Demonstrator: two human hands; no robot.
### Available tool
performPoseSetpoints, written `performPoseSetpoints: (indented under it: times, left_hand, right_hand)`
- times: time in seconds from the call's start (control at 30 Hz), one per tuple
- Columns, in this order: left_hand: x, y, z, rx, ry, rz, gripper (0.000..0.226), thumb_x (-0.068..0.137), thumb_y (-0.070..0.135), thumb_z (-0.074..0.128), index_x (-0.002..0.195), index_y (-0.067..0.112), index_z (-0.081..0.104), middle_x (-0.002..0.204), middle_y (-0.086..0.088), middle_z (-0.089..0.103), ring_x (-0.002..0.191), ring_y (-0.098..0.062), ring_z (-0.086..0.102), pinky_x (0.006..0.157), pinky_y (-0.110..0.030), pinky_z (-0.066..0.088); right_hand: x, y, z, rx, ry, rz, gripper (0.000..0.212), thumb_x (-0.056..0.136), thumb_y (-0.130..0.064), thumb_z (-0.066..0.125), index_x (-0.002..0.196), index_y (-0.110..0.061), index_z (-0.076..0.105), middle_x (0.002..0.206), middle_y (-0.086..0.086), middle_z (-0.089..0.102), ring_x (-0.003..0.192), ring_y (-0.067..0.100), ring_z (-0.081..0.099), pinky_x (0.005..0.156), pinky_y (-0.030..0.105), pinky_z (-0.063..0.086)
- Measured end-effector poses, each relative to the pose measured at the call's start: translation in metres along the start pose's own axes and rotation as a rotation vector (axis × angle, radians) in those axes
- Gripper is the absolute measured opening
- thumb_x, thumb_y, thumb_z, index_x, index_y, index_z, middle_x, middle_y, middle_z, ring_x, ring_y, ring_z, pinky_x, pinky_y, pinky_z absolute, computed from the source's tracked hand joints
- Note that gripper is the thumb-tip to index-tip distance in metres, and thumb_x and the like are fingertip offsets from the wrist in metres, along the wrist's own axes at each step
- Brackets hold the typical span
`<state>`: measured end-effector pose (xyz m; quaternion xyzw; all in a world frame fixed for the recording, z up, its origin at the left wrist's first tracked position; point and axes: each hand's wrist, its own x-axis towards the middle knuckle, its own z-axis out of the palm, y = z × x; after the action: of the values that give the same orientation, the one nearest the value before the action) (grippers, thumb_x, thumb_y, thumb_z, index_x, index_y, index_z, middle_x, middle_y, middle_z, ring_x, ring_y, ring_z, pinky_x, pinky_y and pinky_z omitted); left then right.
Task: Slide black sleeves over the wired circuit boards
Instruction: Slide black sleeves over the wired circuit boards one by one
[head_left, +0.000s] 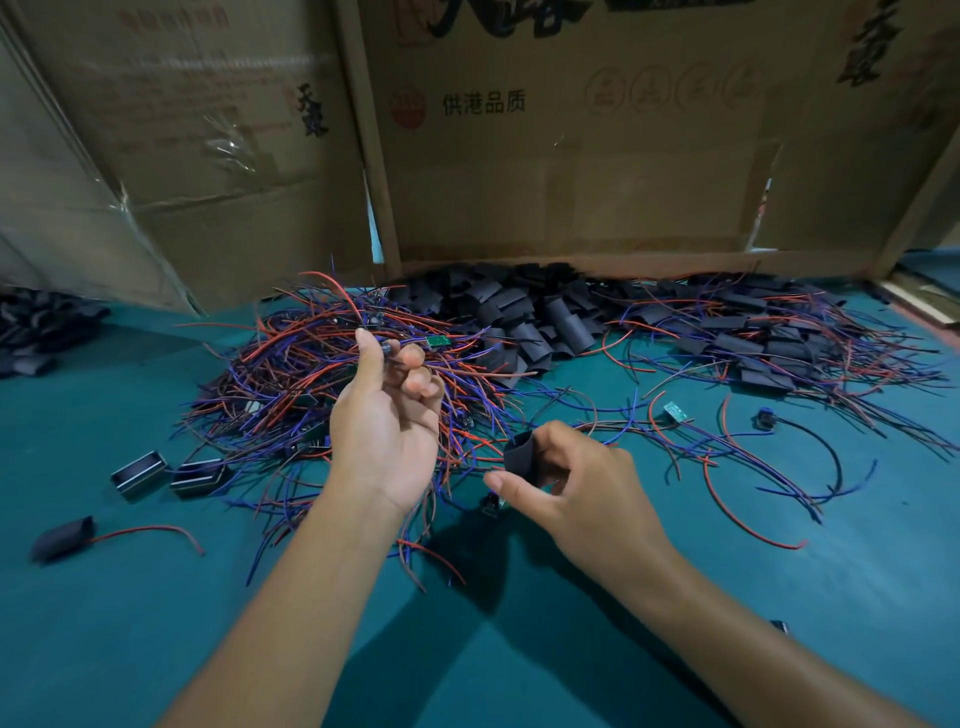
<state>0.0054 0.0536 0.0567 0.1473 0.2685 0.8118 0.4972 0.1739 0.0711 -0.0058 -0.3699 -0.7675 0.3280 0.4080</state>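
At frame centre the left hand (387, 415) pinches what seems a wired board (438, 341) — the right hand (566, 480) grips a black sleeve (521, 457) over the green surface (156, 623).

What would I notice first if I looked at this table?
A huge tangle of red and blue wires spreads over the green table at centre left. Behind it a heap of black sleeves lies against the cardboard boxes. In front, the left hand pinches a wired part, and the right hand holds one black sleeve.
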Motion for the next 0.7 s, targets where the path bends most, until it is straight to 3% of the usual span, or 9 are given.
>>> performPoseSetpoints:
  times: [0.23,0.43,0.53,0.7]
  left_hand:
    - [0.0,-0.007,-0.002,0.024,-0.031,-0.029,0.031,0.102,0.04,0.045,0.083,0.016,0.048,0.066,0.005,0.053,0.048,-0.006,0.043,0.049,-0.016,0.044]
    - [0.001,-0.009,-0.004,0.052,-0.031,-0.025,0.031,0.101,0.039,0.048,0.081,0.016,0.049,0.064,0.005,0.054,0.047,-0.006,0.044,0.049,-0.016,0.043]
    - [0.001,-0.01,-0.005,0.064,-0.036,-0.034,0.029,0.101,0.039,0.048,0.082,0.016,0.048,0.064,0.004,0.054,0.047,-0.006,0.044,0.048,-0.016,0.043]
    - [-0.001,-0.01,-0.002,0.094,-0.046,-0.035,0.03,0.102,0.038,0.046,0.081,0.016,0.047,0.062,0.004,0.053,0.045,-0.005,0.043,0.046,-0.016,0.041]
  right_hand:
    - [0.007,-0.003,-0.007,0.038,0.157,0.027,0.023,0.076,-0.038,0.081,0.078,-0.027,0.061,0.071,-0.012,0.069,0.062,0.011,0.062,0.061,0.028,0.05]
    - [0.011,-0.004,-0.016,0.008,0.235,0.011,0.02,0.077,-0.033,0.08,0.083,-0.022,0.065,0.075,-0.018,0.069,0.067,0.001,0.063,0.062,0.01,0.044]
    - [0.011,-0.005,-0.019,-0.031,0.245,-0.015,0.018,0.078,-0.03,0.08,0.087,-0.022,0.067,0.075,-0.017,0.069,0.07,0.0,0.062,0.064,0.007,0.043]
    - [0.014,-0.006,-0.021,-0.124,0.211,-0.067,0.023,0.08,-0.029,0.079,0.097,-0.018,0.067,0.084,-0.008,0.07,0.076,0.011,0.061,0.073,0.026,0.049]
